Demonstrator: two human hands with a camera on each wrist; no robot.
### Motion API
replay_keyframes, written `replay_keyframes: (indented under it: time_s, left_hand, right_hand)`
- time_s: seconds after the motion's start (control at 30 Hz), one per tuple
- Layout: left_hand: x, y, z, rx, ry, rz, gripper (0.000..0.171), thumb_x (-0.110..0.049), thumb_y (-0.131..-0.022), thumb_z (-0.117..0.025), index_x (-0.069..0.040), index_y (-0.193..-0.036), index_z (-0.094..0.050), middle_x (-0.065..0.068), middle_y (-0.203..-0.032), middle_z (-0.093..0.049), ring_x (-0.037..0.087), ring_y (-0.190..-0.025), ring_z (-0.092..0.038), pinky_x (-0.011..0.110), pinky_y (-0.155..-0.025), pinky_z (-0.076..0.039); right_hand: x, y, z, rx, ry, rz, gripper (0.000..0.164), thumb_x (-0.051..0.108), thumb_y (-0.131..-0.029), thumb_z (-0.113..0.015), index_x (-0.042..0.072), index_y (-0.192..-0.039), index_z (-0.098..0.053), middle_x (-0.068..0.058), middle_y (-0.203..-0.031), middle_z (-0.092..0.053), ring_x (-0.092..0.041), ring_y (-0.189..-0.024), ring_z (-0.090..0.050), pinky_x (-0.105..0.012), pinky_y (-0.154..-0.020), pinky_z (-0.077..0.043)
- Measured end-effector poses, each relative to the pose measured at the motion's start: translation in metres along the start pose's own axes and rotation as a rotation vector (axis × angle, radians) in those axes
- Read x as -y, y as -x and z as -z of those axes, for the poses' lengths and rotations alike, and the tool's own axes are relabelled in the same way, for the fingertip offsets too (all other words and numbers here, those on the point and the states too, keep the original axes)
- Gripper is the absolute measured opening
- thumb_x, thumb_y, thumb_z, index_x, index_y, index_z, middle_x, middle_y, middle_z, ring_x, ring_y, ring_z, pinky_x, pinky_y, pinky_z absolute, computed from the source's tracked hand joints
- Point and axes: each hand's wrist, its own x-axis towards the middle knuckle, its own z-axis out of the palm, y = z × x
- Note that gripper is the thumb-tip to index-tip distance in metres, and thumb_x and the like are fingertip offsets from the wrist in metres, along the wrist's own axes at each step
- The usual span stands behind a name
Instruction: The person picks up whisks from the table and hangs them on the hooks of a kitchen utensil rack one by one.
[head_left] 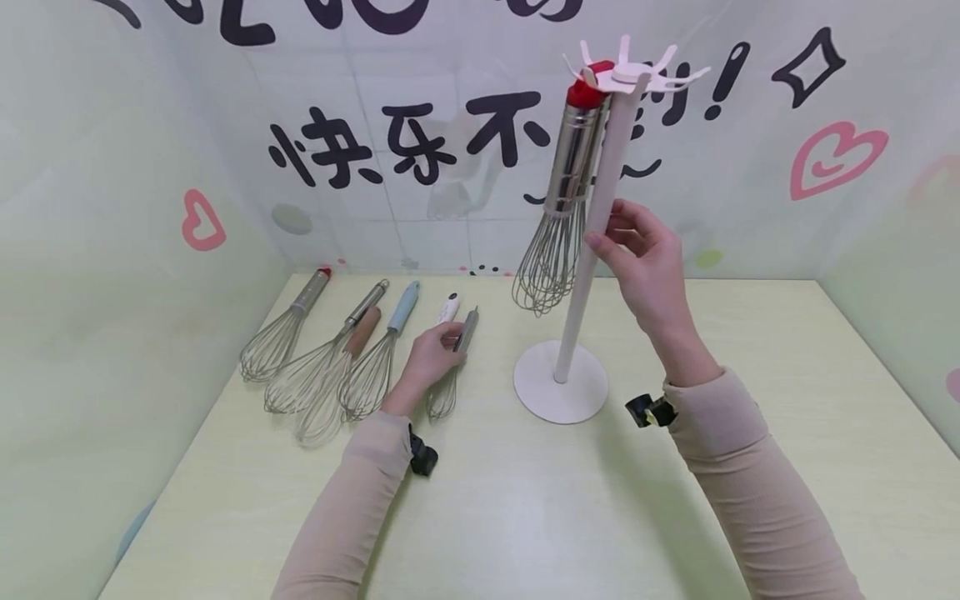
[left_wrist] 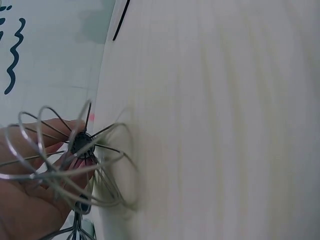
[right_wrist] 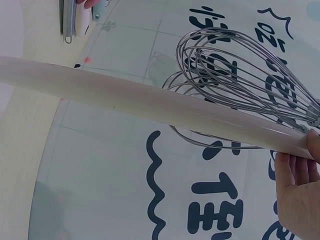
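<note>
A left hand (head_left: 435, 357) is pinching a slim metal-handled whisk (head_left: 468, 329) between its fingers, seemingly for pick-up, while a right hand (head_left: 651, 265) is clasping a white rack pole (head_left: 577, 308), a red-tipped whisk (head_left: 573, 154) hanging beside its fingers, the next lift likely calling for steadiness.

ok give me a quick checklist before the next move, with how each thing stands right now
1. Right hand steadying the stand's white pole: ok, thumb and fingers on it.
2. Round base standing on the table: ok.
3. Left hand gripping the grey-handled whisk: ok.
4. That whisk lifted off the table: cannot tell.
5. Bare hooks at the top: ok, several in the head view.
6. Loose whisks all lying apart: not ok, the brown-handled whisk overlaps its metal-handled neighbour.
</note>
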Motion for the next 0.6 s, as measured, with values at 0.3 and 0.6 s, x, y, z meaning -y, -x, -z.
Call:
replay_keyframes:
  time_s: [0.3, 0.6]
  left_hand:
    - [-0.0013, -0.0002, 0.0006, 0.005, -0.017, 0.022, 0.053, 0.002, -0.081, -0.064, -0.006, -0.132, -0.054, 0.018, -0.133, -0.057, 0.032, -0.123, -0.056, 0.041, -0.104, -0.048]
    - [-0.0014, -0.0005, -0.0004, 0.013, -0.011, 0.023, 0.054, 0.003, -0.08, -0.064, -0.005, -0.133, -0.054, 0.018, -0.132, -0.058, 0.031, -0.122, -0.056, 0.041, -0.104, -0.049]
  right_hand:
    - [0.0008, -0.0003, -0.0011, -0.016, -0.005, -0.016, 0.035, -0.001, -0.087, -0.064, -0.002, -0.122, -0.058, 0.012, -0.095, -0.06, -0.006, -0.089, -0.06, -0.012, -0.079, -0.054]
    - [0.0009, 0.0003, -0.0003, -0.012, -0.016, -0.014, 0.036, -0.001, -0.087, -0.063, -0.004, -0.122, -0.057, 0.011, -0.095, -0.061, -0.007, -0.09, -0.06, -0.013, -0.079, -0.054]
